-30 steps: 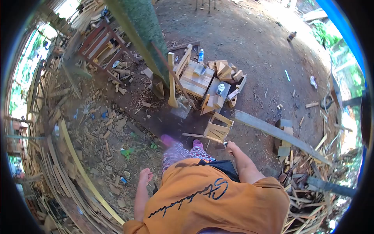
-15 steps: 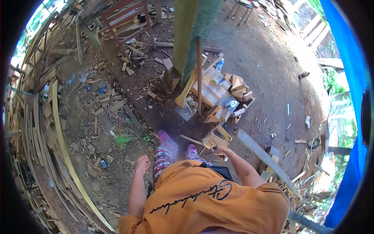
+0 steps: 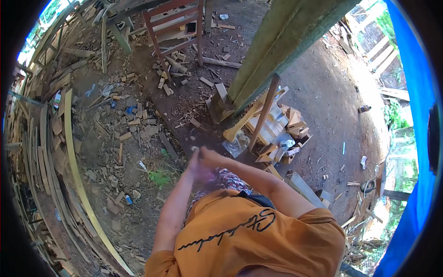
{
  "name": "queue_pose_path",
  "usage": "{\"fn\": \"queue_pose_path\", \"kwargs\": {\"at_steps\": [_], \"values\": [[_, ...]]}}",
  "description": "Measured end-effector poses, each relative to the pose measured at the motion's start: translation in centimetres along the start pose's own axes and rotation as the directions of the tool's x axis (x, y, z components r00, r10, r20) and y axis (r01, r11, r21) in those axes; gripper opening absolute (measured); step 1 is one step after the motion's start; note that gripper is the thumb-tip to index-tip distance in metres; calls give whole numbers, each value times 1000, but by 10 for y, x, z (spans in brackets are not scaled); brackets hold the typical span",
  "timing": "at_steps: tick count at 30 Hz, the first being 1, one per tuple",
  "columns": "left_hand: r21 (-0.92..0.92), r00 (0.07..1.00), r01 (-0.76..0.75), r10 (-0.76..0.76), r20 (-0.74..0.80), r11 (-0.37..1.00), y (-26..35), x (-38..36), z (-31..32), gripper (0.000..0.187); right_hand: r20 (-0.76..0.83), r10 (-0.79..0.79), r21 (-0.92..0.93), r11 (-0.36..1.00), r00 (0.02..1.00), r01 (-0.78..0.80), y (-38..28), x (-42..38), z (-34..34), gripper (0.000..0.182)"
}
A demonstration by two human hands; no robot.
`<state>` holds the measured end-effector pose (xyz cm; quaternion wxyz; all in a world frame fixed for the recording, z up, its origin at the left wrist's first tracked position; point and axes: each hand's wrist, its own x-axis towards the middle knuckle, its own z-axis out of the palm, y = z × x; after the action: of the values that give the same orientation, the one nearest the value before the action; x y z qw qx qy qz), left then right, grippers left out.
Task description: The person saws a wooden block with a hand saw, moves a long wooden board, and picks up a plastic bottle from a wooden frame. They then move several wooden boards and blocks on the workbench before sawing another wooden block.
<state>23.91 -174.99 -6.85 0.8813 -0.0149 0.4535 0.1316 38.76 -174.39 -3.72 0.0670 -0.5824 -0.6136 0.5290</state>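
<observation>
Both of my hands meet in front of my legs. My left hand (image 3: 194, 162) reaches up from the left, its fingers closed together and blurred by motion. Against it presses my right hand (image 3: 211, 158), curled into a fist. A small pale tip shows at the top of the joined hands; what they hold is hidden between the fingers, and I cannot tell its kind. Below them are my patterned trousers (image 3: 233, 181) and the orange shirt (image 3: 221, 231).
A concrete post (image 3: 263, 51) rises ahead. At its foot lean a brown wooden bar (image 3: 265, 113) and a pale wooden piece (image 3: 244, 122). Wood blocks (image 3: 295, 121) and a plastic bottle (image 3: 287, 144) sit to the right. Long planks (image 3: 76, 166) and scraps cover the left.
My right hand, which held a small tool with a pale end low on the right, has swung left and up to my left hand. The left hand has risen to meet it. The view has shifted.
</observation>
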Motion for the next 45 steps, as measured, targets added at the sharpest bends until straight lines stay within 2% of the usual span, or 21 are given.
{"fn": "queue_pose_path", "kwargs": {"at_steps": [1,4,6,8,10,12,14,16,18,19,21,23,24,31,33,36,41,42,43,44,45], "values": [[-101,990,-86,96,107,991,11,12,-5,63,4,-33,58,998,999,33,-14,6,3,60],[-115,970,-233,223,-96,966,45,14,-22,43,82,-136,61,990,987,131,-27,21,-14,63],[-254,917,-371,309,-252,893,63,5,-25,26,185,-394,400,867,900,298,-15,38,-35,58],[-316,911,-388,307,-276,866,78,21,-62,23,228,-160,521,854,961,19,10,52,-67,52],[-424,896,-419,292,-334,803,95,21,-95,22,33,233,539,815,972,-214,47,75,-104,50],[-381,868,-448,291,-402,809,107,5,-116,23,-210,586,779,584,783,-229,113,103,-129,57],[-290,818,-465,280,-503,837,126,-2,-149,23,-330,757,809,535,564,-244,176,131,-168,66],[-253,758,-439,204,-620,862,135,-16,-175,23,-738,525,343,833,425,-433,280,158,-177,75],[-193,727,-382,165,-667,904,149,-34,-190,23,-865,501,428,769,33,-474,246,156,-218,76],[-172,723,-340,139,-676,925,153,-41,-203,23,-879,476,417,780,10,-466,240,156,-236,76],[-203,679,-323,77,-730,924,160,-54,-223,24,-892,451,391,789,14,-474,266,157,-254,76],[-237,623,-288,-7,-782,928,166,-68,-241,26,-998,54,27,739,19,-673,332,166,-246,76],[-254,615,-298,-18,-788,920,169,-76,-242,26,-997,68,26,740,36,-673,334,165,-245,76],[-221,578,-228,-51,-815,948,204,-88,-264,26,-849,501,311,730,167,-609,336,161,-246,75],[-219,674,-203,-26,-739,954,215,-82,-277,25,-773,604,395,697,193,-599,334,160,-247,74],[-114,674,-139,10,-739,984,241,-66,-267,24,-640,739,527,621,210,-581,331,157,-251,74],[-32,768,-64,29,-639,997,276,-43,-262,22,-419,877,695,477,236,-538,317,150,-259,73],[-7,786,-63,45,-617,998,278,-40,-265,23,-327,863,157,452,385,-878,300,148,-273,74],[16,804,-64,60,-592,998,281,-38,-268,23,-336,864,168,446,374,-879,308,148,-254,74],[20,812,-62,62,-581,998,282,-37,-271,23,-728,599,64,544,334,-836,333,154,-227,76],[28,831,-65,70,-552,997,282,-40,-274,23,-952,194,-84,581,238,-809,345,154,-209,79]]}}
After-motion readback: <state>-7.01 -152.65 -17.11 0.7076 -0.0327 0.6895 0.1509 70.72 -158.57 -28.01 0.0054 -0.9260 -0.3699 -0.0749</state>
